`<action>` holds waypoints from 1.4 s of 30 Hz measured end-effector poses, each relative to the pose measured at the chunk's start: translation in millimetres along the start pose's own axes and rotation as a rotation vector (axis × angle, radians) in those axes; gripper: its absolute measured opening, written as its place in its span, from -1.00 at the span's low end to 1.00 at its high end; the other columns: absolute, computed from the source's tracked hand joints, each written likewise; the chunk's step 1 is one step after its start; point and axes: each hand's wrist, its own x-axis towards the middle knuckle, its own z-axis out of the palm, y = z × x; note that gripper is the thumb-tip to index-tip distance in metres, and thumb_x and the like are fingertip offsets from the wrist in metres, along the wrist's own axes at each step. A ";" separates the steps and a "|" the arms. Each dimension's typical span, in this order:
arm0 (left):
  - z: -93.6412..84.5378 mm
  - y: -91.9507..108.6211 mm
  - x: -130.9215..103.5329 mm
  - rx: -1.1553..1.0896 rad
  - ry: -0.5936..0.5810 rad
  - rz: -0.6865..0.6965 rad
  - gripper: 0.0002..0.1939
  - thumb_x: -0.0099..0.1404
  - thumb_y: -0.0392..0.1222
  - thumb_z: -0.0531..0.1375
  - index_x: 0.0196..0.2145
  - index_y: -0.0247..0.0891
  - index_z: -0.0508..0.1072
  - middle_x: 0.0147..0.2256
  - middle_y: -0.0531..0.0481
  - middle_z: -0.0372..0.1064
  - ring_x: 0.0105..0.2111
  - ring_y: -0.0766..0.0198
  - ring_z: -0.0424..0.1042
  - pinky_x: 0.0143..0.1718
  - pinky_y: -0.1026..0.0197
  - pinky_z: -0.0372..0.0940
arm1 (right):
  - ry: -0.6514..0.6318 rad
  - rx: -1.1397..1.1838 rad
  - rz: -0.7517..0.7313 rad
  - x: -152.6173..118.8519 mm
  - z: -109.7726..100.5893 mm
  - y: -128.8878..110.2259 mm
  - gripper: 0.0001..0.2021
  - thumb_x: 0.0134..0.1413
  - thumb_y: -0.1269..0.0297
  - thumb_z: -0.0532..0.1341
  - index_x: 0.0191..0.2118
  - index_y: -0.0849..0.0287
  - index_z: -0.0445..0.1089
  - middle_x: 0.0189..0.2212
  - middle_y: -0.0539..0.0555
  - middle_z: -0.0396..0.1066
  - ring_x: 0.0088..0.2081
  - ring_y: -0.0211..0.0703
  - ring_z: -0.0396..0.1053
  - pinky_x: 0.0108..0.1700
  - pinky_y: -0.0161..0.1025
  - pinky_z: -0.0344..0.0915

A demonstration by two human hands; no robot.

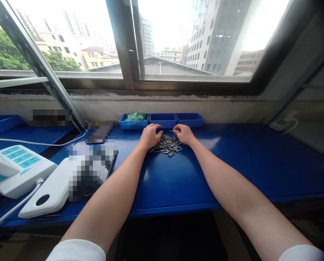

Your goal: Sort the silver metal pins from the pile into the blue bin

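A pile of small metal pin-like pieces (167,145) lies on the blue table (172,181). At the pile's left edge is my left hand (151,136), thumb and fingers apart, with nothing seen between them. My right hand (184,135) is at the upper right of the pile, its thumb and forefinger pinched on one thin metal piece (172,131). Just behind the hands stand three blue bins in a row: the left bin (133,124) holds green plastic material (136,116), while the middle bin (163,121) and right bin (189,120) show no contents.
To the left lie a white power strip (20,166), a white rounded device (49,192) with cables, and blurred items. A metal shelf post (55,87) rises at the left. The wall (232,111) and window frame (194,86) bound the back; a white plug (280,124) sits far right.
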 end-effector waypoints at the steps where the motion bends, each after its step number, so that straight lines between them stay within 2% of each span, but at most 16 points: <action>1: -1.1 3.1 -0.5 -0.030 -0.015 0.053 -0.68 0.23 -0.13 0.08 -0.09 -0.23 0.44 -0.13 -0.07 0.40 -0.09 0.16 0.35 0.01 0.18 0.21 | -0.004 0.056 -0.018 -0.8 1.3 -3.8 -0.85 0.05 0.32 0.10 -0.32 0.18 0.40 -0.43 0.04 0.45 -0.37 -0.21 0.38 -0.26 -0.28 0.28; 5: -2.7 10.0 -1.0 -0.102 -0.046 0.151 -0.74 0.24 -0.17 0.07 -0.16 -0.23 0.48 -0.21 -0.06 0.43 -0.18 0.19 0.39 -0.07 0.19 0.26 | -0.028 0.222 -0.084 -2.7 8.1 -13.9 -0.83 0.03 0.29 0.11 -0.24 0.18 0.34 -0.50 -0.02 0.39 -0.43 -0.25 0.35 -0.30 -0.29 0.27; 8: -1.2 8.8 -0.2 -0.110 -0.012 0.159 -0.75 0.26 -0.17 0.04 -0.25 -0.25 0.49 -0.27 -0.07 0.44 -0.24 0.21 0.40 -0.13 0.21 0.27 | -0.017 0.293 -0.109 -2.9 11.9 -16.6 -0.83 0.02 0.26 0.10 -0.25 0.18 0.32 -0.54 -0.05 0.34 -0.47 -0.26 0.31 -0.33 -0.29 0.26; 12: 0.3 6.8 0.3 -0.085 -0.018 0.146 -0.76 0.26 -0.20 0.02 -0.26 -0.25 0.47 -0.28 -0.06 0.44 -0.26 0.21 0.39 -0.16 0.22 0.27 | -0.031 0.407 -0.089 -2.0 14.0 -19.5 -0.82 0.01 0.23 0.09 -0.26 0.18 0.29 -0.58 -0.06 0.32 -0.49 -0.27 0.31 -0.34 -0.28 0.25; 19: -2.7 10.6 0.2 -0.065 -0.043 0.093 -0.72 0.27 -0.24 -0.03 -0.23 -0.23 0.46 -0.25 -0.07 0.44 -0.24 0.20 0.38 -0.15 0.21 0.26 | -0.081 0.596 -0.035 -3.2 8.9 -24.0 -0.77 -0.18 0.12 0.25 -0.50 0.20 0.35 -0.57 -0.04 0.34 -0.53 -0.32 0.21 -0.45 -0.33 0.17; 25: -2.3 15.5 -0.3 -0.059 -0.097 0.113 -0.69 0.32 -0.17 -0.06 -0.22 -0.22 0.46 -0.24 -0.06 0.44 -0.19 0.19 0.38 -0.12 0.20 0.25 | -0.100 0.686 -0.005 -5.1 3.8 -25.9 -0.79 -0.16 0.15 0.22 -0.55 0.20 0.40 -0.61 -0.03 0.36 -0.54 -0.30 0.22 -0.44 -0.32 0.20; 29: -2.2 15.6 0.1 -0.024 -0.008 0.068 -0.64 0.36 -0.12 -0.11 -0.12 -0.22 0.42 -0.13 -0.09 0.41 -0.10 0.17 0.35 -0.04 0.17 0.20 | 0.036 0.493 0.024 -5.1 3.7 -25.3 -0.80 -0.12 0.16 0.18 -0.47 0.19 0.43 -0.52 0.01 0.44 -0.46 -0.22 0.31 -0.34 -0.27 0.27; 32: -5.4 12.9 1.4 0.059 0.082 -0.021 -0.64 0.35 -0.15 -0.11 -0.06 -0.26 0.38 -0.07 -0.12 0.37 -0.04 0.13 0.30 0.00 0.14 0.16 | 0.200 0.191 0.010 -5.3 0.2 -23.9 -0.75 -0.08 0.22 0.13 -0.28 0.15 0.47 -0.32 0.03 0.49 -0.27 -0.14 0.34 -0.16 -0.23 0.28; 35: -10.5 11.4 2.4 0.170 0.095 -0.100 -0.65 0.32 -0.19 -0.09 -0.06 -0.26 0.38 -0.07 -0.16 0.36 -0.03 0.05 0.28 -0.01 0.08 0.15 | 0.288 -0.087 0.052 -2.0 -7.4 -23.8 -0.60 -0.04 0.26 0.09 -0.04 0.14 0.40 -0.10 0.04 0.44 -0.04 -0.05 0.24 0.03 -0.15 0.19; 38: -14.1 12.6 2.3 0.258 0.050 -0.132 -0.65 0.30 -0.23 -0.08 -0.08 -0.25 0.40 -0.07 -0.20 0.34 -0.02 0.00 0.26 -0.02 0.03 0.14 | 0.264 -0.278 0.140 7.6 -16.4 -25.0 -0.50 -0.03 0.24 0.09 0.10 0.16 0.27 0.03 0.08 0.35 0.05 0.08 0.13 0.08 -0.01 0.11; 42: -13.4 14.9 0.5 0.322 0.011 -0.113 -0.66 0.27 -0.26 -0.07 -0.12 -0.27 0.43 -0.09 -0.23 0.34 -0.04 -0.02 0.25 -0.04 0.00 0.13 | 0.162 -0.475 0.176 26.5 -25.6 -21.0 -0.42 -0.06 0.19 0.13 0.14 0.20 0.20 0.11 0.16 0.25 0.05 0.21 0.06 0.03 0.10 0.07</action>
